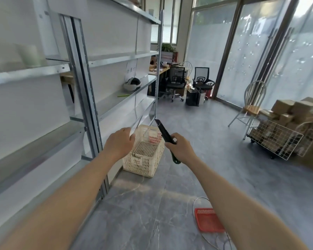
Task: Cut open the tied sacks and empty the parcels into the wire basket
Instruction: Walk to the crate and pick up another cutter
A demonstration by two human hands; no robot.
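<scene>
While both forearms reach forward at about the same height, the two hands meet above the cream plastic crate, which stands on the grey floor. The right hand is over the crate's right edge with its fingers wrapped round the utility knife. The thumb lies along the black body, the tip is angled up and away above the crate's far rim, and the green butt sticks out below the palm. The left hand is over the crate's left edge, back toward the camera. Its fingers are curled toward the knife, and nothing is visible in them.

The wire basket is well to the right of the crate, tilted, with cardboard parcels stacked in and behind it. Metal shelving is directly to the left of the crate. A red tray lies on the floor nearer the camera than the crate, partly under the right forearm.
</scene>
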